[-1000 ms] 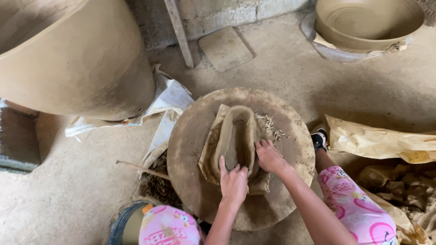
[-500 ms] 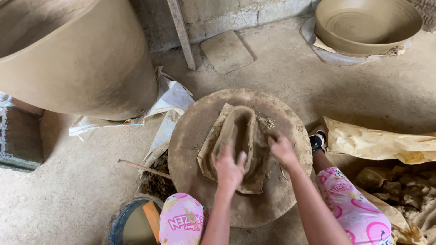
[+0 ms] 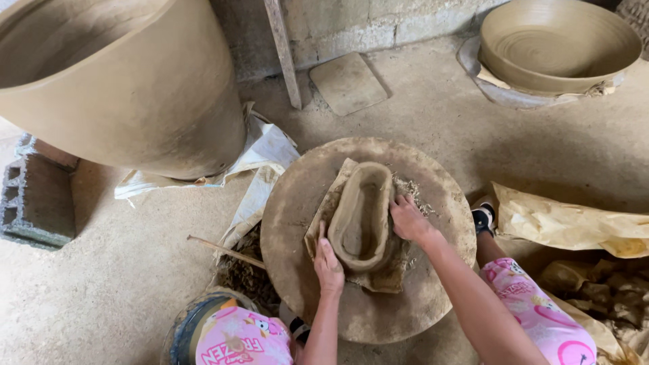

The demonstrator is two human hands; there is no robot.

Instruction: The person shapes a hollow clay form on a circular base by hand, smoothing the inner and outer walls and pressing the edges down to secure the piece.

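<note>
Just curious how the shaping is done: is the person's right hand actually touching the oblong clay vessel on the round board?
Touching. In the head view the right hand presses its fingers against the outer wall of the clay vessel, with no gap visible.

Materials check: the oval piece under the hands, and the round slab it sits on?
Oval vessel: looks like wet unfired clay, matte grey-brown, walls uneven and hand-pressed. Round slab: probably clay-coated wood or stone; dusty tan crust hides the base. Left hand and right hand press its sides.

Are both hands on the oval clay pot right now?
Yes, the left hand presses its near left wall and the right hand its right side, on the round board.
</note>
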